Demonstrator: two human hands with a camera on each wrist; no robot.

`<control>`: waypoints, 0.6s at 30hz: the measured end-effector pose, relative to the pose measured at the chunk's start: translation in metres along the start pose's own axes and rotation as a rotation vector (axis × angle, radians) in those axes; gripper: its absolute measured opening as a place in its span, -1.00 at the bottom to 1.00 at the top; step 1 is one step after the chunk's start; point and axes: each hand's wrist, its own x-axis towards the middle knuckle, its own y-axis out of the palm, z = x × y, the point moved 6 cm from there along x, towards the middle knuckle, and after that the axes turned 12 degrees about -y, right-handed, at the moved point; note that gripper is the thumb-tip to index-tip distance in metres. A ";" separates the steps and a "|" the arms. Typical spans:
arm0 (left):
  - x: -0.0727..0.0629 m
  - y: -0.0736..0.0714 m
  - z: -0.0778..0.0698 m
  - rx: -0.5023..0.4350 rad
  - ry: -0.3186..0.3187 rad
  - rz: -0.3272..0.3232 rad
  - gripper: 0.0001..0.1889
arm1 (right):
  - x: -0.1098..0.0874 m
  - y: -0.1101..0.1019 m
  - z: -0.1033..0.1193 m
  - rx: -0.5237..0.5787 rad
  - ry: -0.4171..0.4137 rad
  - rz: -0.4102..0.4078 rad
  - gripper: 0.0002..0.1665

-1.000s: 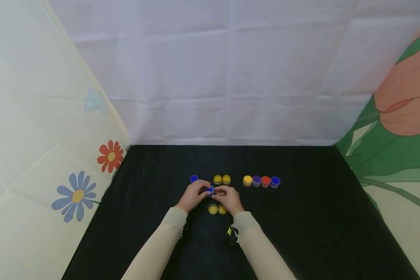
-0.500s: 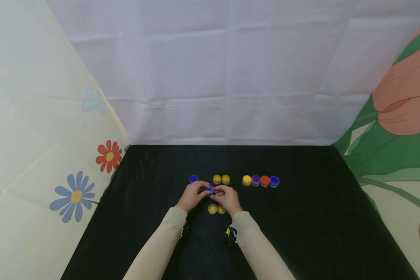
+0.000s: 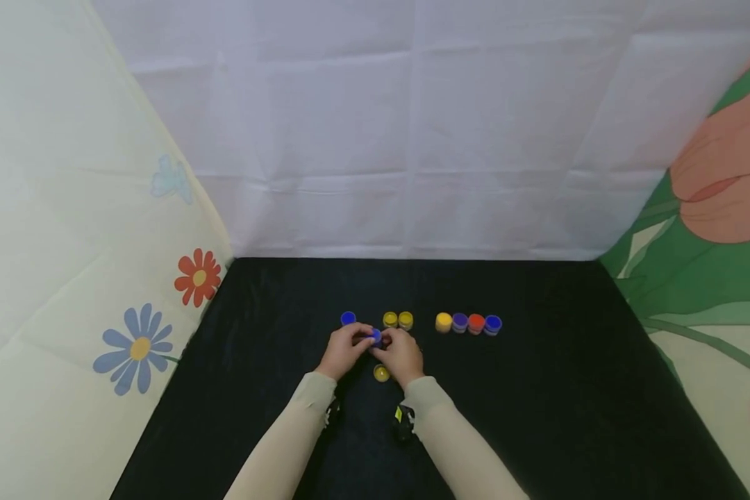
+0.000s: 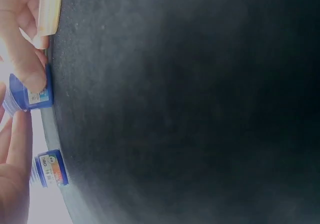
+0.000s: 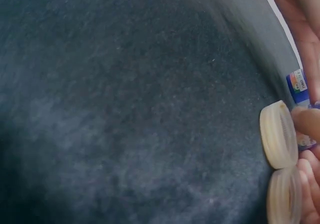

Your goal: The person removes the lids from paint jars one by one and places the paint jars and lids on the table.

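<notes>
In the head view my left hand (image 3: pixel 345 349) and right hand (image 3: pixel 401 355) meet around a small blue paint jar (image 3: pixel 376 337). The left wrist view shows this blue jar (image 4: pixel 39 91) upright, its base close to the black cloth and its clear ribbed top away from it. A right-hand thumb presses the label side, while left-hand fingers lie along the top part. Below my hands in the head view sits a shallow yellow disc (image 3: pixel 382 373). Two pale, shallow round pieces, probably lids (image 5: pixel 278 135), lie side by side near my right hand in the right wrist view.
Another blue jar (image 3: pixel 348 318) stands behind my left hand. Two yellow jars (image 3: pixel 398 319) stand beyond the right hand. Farther right, a row holds a yellow jar (image 3: pixel 443 322), a purple one (image 3: pixel 459 323), a red one (image 3: pixel 476 323) and a blue one (image 3: pixel 492 325).
My right hand has shifted slightly left and turned in closer around the blue jar, now covering the second yellow disc. The left hand stays nearly in place.
</notes>
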 end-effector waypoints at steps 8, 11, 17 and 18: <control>-0.010 -0.016 0.012 -0.171 -0.088 -0.110 -0.82 | 0.004 0.007 0.001 -0.101 0.025 -0.036 -0.64; -0.014 -0.023 0.015 -0.183 -0.122 -0.131 -0.79 | 0.005 0.009 -0.001 -0.107 0.053 -0.062 -0.61; -0.023 -0.035 0.015 -0.136 -0.148 -0.121 -0.67 | 0.007 0.011 0.003 -0.110 0.111 -0.118 -0.57; -0.024 -0.036 0.015 -0.128 -0.148 -0.109 -0.67 | 0.008 0.011 0.004 -0.106 0.113 -0.128 -0.57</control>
